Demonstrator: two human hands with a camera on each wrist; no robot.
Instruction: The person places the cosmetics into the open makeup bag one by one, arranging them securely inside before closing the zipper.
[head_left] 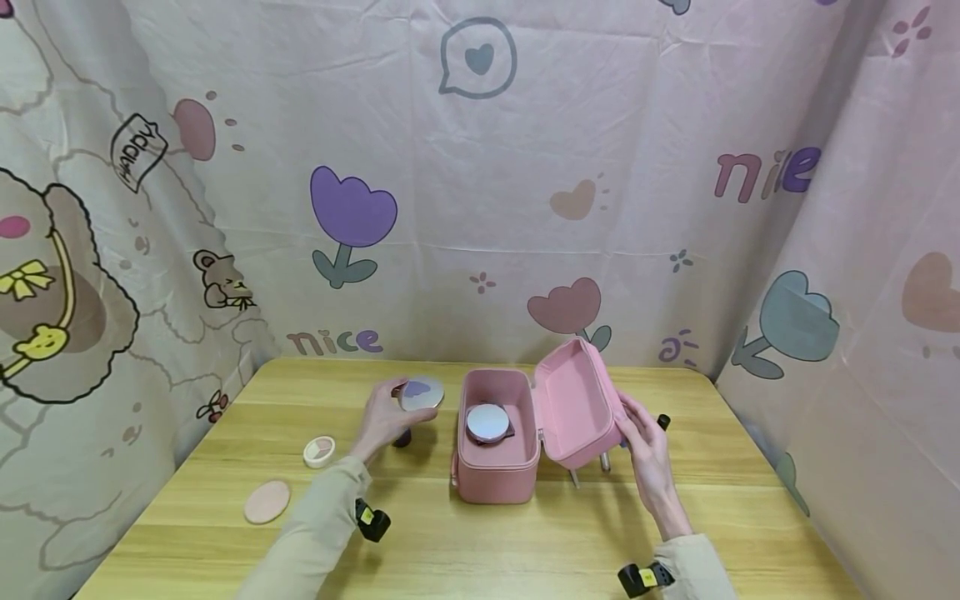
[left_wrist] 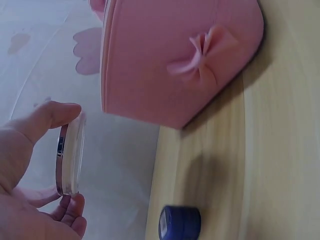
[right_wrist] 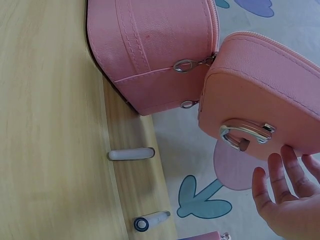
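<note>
My left hand (head_left: 386,421) grips a round compact (head_left: 422,394) by its edge, thumb on one side and fingers on the other, raised left of a pink cosmetic case (head_left: 497,483). In the left wrist view the compact (left_wrist: 71,155) is edge-on, with a clear rim and a metallic base. The case stands unzipped, and inside it lies another round compact (head_left: 488,422) on top of a dark item. My right hand (head_left: 647,446) holds the case's lid (head_left: 577,404) at its outer edge, swung out to the right. Its fingertips (right_wrist: 287,150) rest on the lid's outside near a metal buckle.
A round palette (head_left: 319,451) and a pale pink disc (head_left: 267,502) lie on the left of the wooden table (head_left: 450,550). A dark blue cylinder (left_wrist: 182,222) stands beneath my left hand. Two white sticks, one nearer (right_wrist: 132,154) and one farther (right_wrist: 151,220), are behind the lid.
</note>
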